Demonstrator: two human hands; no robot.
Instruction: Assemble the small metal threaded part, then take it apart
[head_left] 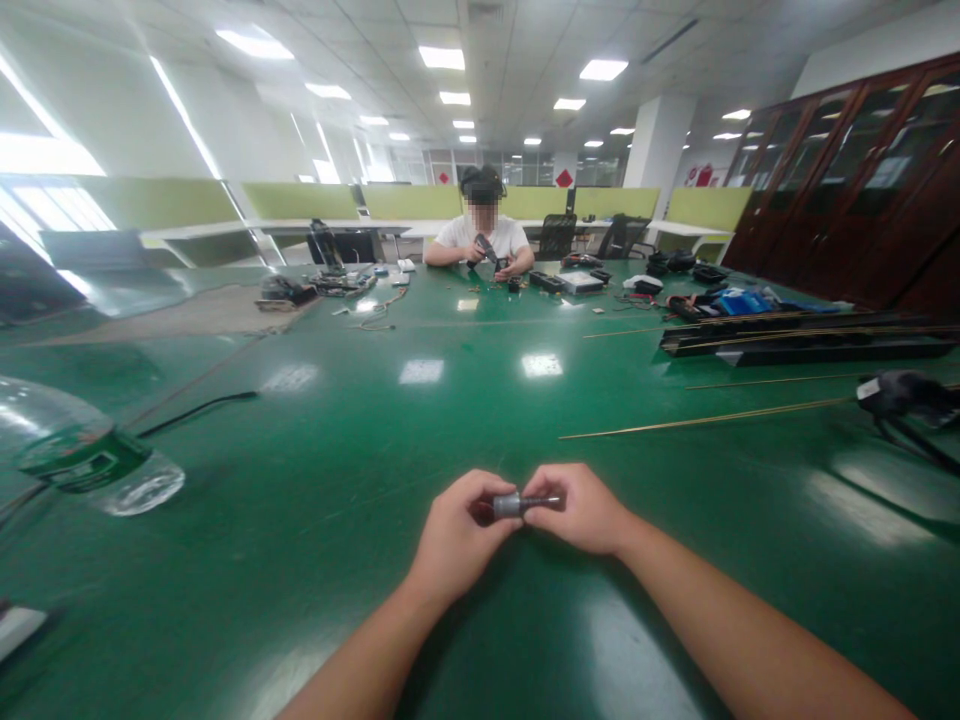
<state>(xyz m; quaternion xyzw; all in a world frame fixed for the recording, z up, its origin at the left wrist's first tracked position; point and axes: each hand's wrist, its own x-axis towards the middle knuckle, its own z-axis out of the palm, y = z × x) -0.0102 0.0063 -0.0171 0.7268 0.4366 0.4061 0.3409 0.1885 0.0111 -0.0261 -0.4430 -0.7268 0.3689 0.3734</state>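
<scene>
My left hand (pixel 457 530) and my right hand (pixel 581 508) meet low over the green table (pixel 420 430), close to its near edge. Between them they pinch a small grey metal cylinder (pixel 508 504) with a thin shaft pointing right into my right fingers. The fingers of both hands are curled shut around it. The part's ends are hidden inside the hands.
A clear plastic bottle (pixel 82 455) lies on its side at the left. Thin brass rods (pixel 705 420) and long black rails (pixel 810 340) lie at the right, with a black cabled device (pixel 904 395). A seated person (pixel 480 240) works with tools at the far side.
</scene>
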